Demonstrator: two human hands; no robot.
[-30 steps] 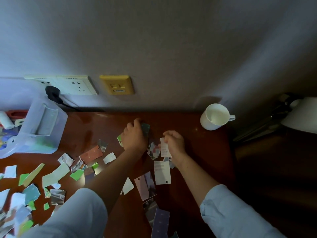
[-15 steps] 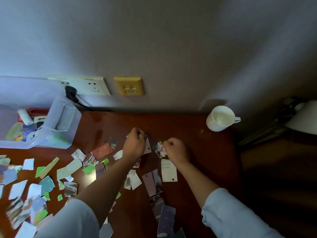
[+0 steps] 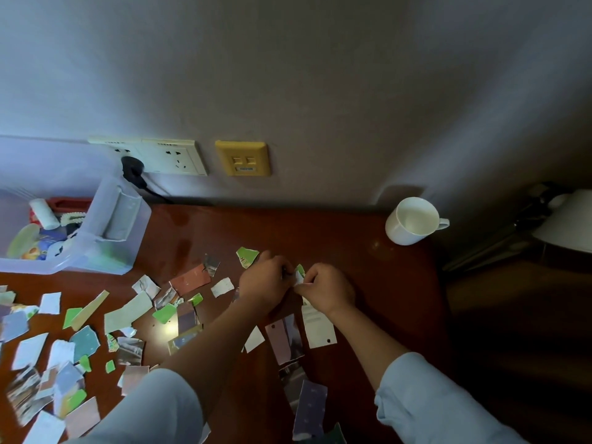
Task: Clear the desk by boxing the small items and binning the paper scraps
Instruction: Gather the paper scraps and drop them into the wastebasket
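- A dark red-brown desk [image 3: 352, 248] against a grey wall, with one white socket panel [image 3: 166, 155] and one yellow plate [image 3: 242, 158] above it.
- Two hands meet mid-desk: the left hand [image 3: 266, 283] and right hand [image 3: 326, 291], fingers curled, pinch a small wad of scraps [image 3: 298, 276] between them.
- Dozens of loose paper scraps [image 3: 128, 310] lie mostly left of the left hand; one white tag [image 3: 318, 328] lies under the right wrist.
- One clear box [image 3: 118, 251] of small items stands far left of the hands.
- One white mug [image 3: 413, 221] stands beyond the right hand.
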